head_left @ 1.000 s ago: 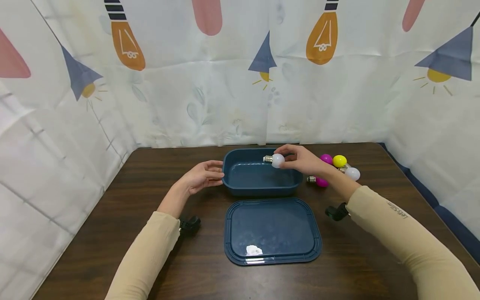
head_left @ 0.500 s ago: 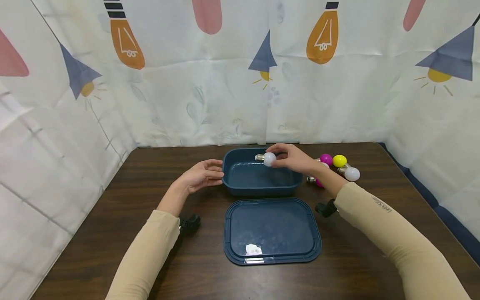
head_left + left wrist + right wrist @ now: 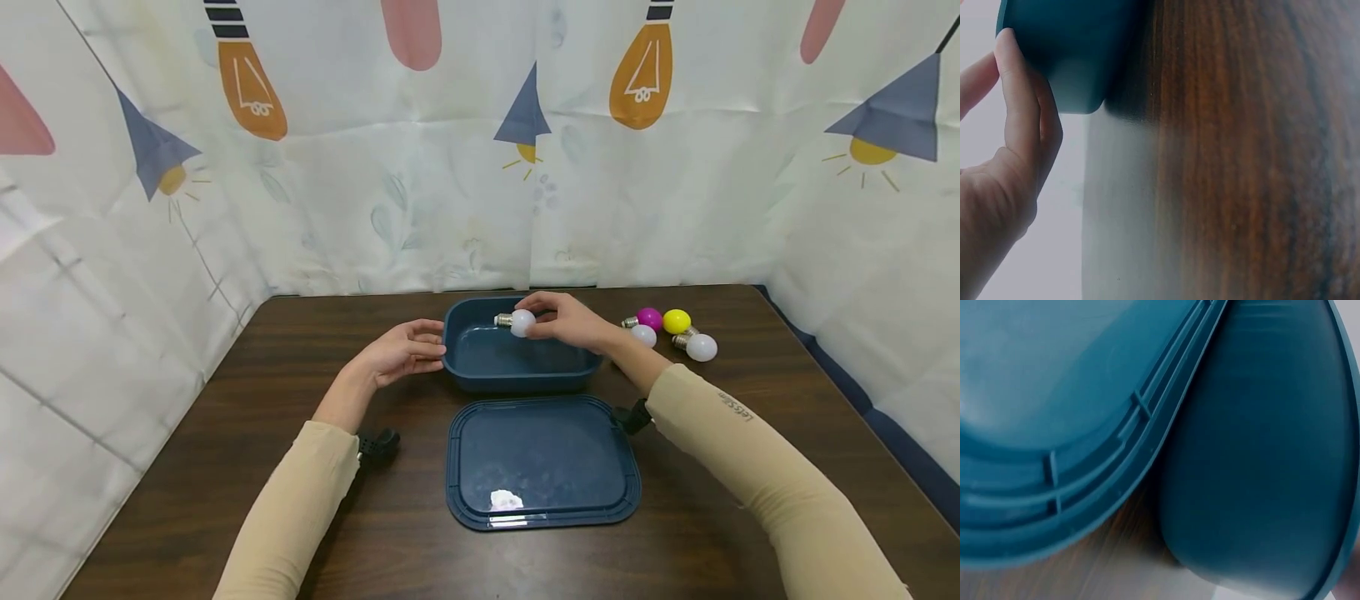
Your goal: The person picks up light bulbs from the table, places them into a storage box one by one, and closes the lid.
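Forward, both hands [image 3: 408, 348] extend; right [image 3: 564, 320] pinches bulb [image 3: 522, 323].

Box [image 3: 517, 383] of smooth blue plastic with a soft, satiny look. The matching plastic lid [image 3: 543, 462] is shinier, catching a bright white glare, with raised ridges along its rim. The held light bulb [image 3: 522, 323] has a smooth, milky white globe and a shiny metal screw base. The purple bulb [image 3: 649, 318] and yellow bulb [image 3: 677, 321] look smooth. Table [image 3: 750, 467] with dark, streaky wood grain and a slight sheen. Creased cloth curtain [image 3: 465, 200]; matt, soft fabric sleeves [image 3: 288, 508].
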Available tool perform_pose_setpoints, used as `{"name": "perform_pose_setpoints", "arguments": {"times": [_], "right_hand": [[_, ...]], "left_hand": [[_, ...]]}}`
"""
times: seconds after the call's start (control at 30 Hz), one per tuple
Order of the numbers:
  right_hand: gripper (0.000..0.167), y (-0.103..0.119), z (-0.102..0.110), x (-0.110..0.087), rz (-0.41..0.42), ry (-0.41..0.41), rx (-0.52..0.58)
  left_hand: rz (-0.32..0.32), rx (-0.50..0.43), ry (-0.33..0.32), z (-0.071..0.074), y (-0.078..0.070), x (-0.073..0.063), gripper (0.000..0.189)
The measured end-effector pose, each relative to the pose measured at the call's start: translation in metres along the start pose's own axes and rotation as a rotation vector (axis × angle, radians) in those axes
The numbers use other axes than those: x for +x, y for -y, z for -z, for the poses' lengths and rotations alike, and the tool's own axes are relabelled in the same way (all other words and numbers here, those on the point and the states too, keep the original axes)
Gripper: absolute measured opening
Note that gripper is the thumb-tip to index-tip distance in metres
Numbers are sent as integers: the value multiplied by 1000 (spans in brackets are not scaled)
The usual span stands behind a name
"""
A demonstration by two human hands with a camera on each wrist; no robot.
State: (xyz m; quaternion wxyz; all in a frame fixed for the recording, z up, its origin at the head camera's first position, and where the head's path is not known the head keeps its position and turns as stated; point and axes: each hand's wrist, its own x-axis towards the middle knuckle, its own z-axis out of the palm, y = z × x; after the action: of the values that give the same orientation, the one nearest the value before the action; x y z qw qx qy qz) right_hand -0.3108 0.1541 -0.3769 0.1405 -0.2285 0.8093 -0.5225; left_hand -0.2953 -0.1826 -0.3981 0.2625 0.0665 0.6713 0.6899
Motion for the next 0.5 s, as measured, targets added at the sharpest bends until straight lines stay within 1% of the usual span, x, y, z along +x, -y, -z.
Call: {"name": "perform_pose_setpoints", "arguments": {"times": [0.1, 0.27, 0.37, 0.5], "right_hand": [[42, 0, -3, 4, 8, 19, 24], [43, -1, -9, 10, 4, 26, -1], [42, -1, -12, 12, -14, 19, -39], [43, -2, -16, 15, -49, 21, -40]], "left_hand": [[-4, -3, -4, 0, 0, 0, 57], [6, -14, -17, -1, -1, 1, 56], [3, -18, -13, -1, -1, 0, 57], [4, -29, -6, -2, -2, 0, 57]]}}
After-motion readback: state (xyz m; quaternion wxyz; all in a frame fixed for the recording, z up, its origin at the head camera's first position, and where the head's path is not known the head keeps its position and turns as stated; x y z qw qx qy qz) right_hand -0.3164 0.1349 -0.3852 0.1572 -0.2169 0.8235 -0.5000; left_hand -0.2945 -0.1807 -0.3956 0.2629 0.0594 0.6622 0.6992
